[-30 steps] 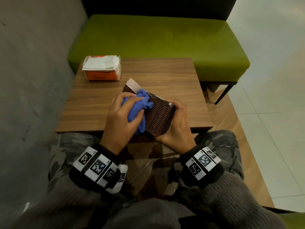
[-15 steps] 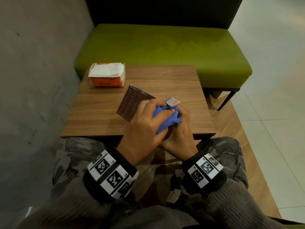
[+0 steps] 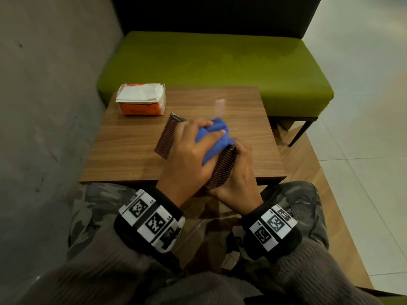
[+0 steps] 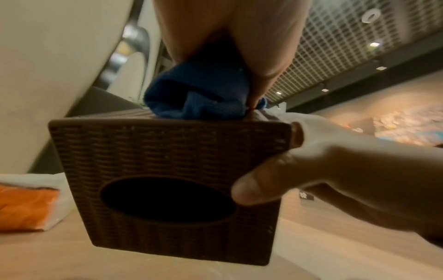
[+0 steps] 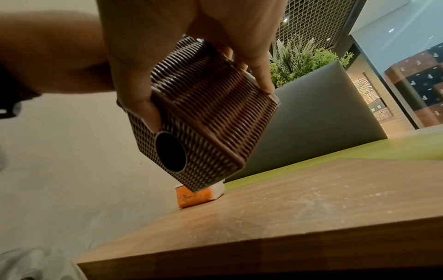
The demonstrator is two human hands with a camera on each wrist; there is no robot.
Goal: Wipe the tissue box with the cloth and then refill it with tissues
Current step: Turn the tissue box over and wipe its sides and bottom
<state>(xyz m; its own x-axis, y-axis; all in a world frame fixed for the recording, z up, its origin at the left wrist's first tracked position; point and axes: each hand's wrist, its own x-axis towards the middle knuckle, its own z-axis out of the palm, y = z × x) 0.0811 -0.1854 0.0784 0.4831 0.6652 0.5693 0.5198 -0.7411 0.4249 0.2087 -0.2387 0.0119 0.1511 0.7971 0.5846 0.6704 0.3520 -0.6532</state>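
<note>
You hold the tissue box (image 3: 221, 168) tipped up over the near edge of the table (image 3: 132, 150), so that one side faces up for wiping and the oval hole (image 4: 167, 199) faces back toward you. Your right hand (image 3: 239, 179) grips the box from the right, thumb on the face with the hole and fingers curled round the back, and this keeps the box from sliding while you rub. Your left hand (image 3: 189, 155) is closed round the bunched blue cloth (image 3: 217, 134) and presses it down on the top side of the box, because a tight ball of cloth rubs harder than a flat one. A pale flap (image 3: 219, 108) sticks up just behind the cloth; it is blurred, so it may be a loose part of the box, but you cannot be sure. The orange pack of tissues (image 3: 142, 102) waits well behind the box, at the far left corner of the table, out of the way of your wiping. The hole looks dark and empty, so the box is most likely not filled yet.
</note>
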